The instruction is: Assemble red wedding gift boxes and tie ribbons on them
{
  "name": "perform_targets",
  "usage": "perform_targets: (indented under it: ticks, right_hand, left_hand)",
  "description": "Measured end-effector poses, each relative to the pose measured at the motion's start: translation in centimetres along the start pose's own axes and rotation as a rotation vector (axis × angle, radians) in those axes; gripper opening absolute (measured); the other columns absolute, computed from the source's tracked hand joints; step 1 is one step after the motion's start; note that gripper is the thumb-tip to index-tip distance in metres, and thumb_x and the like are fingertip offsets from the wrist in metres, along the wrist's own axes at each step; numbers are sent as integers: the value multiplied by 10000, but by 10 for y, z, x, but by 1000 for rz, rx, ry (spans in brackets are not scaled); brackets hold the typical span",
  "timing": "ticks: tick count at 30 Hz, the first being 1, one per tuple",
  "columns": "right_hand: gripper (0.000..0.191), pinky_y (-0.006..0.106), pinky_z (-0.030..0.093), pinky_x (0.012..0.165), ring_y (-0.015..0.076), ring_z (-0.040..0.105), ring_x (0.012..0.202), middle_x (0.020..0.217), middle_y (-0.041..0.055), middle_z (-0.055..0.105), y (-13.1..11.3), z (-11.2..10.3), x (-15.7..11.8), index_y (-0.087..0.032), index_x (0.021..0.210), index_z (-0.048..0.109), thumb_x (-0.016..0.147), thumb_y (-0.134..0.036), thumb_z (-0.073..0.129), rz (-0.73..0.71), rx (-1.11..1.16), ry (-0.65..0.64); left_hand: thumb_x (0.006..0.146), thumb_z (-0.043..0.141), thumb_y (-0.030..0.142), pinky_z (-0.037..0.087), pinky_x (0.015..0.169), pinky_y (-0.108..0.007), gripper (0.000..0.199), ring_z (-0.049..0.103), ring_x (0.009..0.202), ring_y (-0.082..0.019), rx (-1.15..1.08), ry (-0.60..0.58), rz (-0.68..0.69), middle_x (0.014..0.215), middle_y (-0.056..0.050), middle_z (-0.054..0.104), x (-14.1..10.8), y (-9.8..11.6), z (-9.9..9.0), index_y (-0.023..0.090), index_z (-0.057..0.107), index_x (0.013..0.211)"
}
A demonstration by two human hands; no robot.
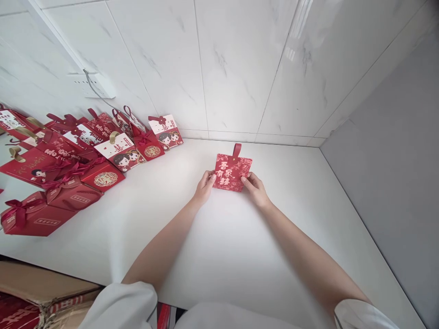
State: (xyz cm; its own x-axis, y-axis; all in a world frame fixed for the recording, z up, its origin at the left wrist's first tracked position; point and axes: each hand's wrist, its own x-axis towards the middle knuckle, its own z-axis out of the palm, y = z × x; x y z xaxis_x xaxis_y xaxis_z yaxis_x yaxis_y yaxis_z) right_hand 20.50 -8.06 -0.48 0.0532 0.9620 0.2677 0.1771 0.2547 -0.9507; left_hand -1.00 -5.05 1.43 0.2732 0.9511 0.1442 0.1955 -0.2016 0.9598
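Note:
A red gift box (226, 179) with pale Chinese lettering and a floral print is held over the middle of the white table, its lettered face towards me. From its top edge rises a dark red strap handle (237, 150). My left hand (205, 185) grips the left edge, thumb in front and fingers behind. On the opposite edge my right hand (254, 187) holds it the same way, thumb on the front face. The box's back and the fingertips behind it are hidden.
Several red gift boxes with ribbons and handles (73, 198) crowd the table's left side. A white-and-red box (166, 132) stands by the tiled wall. A cable hangs from a wall socket (92, 85). An open cardboard carton (48, 281) sits lower left; a grey panel (387, 151) bounds the right.

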Motion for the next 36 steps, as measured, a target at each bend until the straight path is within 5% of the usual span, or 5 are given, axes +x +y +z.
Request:
perform_targets:
  ticks: [9, 22, 29, 36]
  right_hand:
    - [336, 357, 515, 803, 189, 591, 852, 931, 17, 634, 2, 4, -1, -247, 913, 502, 874, -581, 518, 116, 144, -101]
    - [342, 407, 489, 930, 213, 643, 961, 1033, 53, 689, -2, -5, 6, -223, 961, 586, 850, -546, 584, 134, 260, -130]
    - [344, 398, 473, 956, 207, 644, 980, 1057, 54, 696, 0, -4, 7, -213, 976, 631, 854, -532, 592, 155, 273, -64]
    - [308, 395, 457, 984, 220, 619, 1045, 1129, 54, 678, -1, -11, 8, -230, 977, 632, 828, -500, 644, 172, 302, -130]
  left_hand:
    - [949, 324, 584, 423, 960, -355, 484, 564, 1051, -217, 115, 61, 19, 1104, -89, 598, 6, -8, -5, 186, 600, 974]
    - [946, 370, 538, 470, 957, -343, 436, 563, 1104, -206, 16, -65, 53, 1175, -96, 589, 8, -14, -15, 202, 593, 1112]
    - [941, 377, 551, 473, 902, -335, 437, 587, 1040, -197, 36, -29, 13, 1128, -87, 625, 9, -16, -15, 201, 598, 1082]
    - [941, 371, 562, 452, 908, -313, 450, 571, 1049, -200, 74, -17, -21, 1110, -75, 639, 8, -13, -15, 199, 608, 1060]
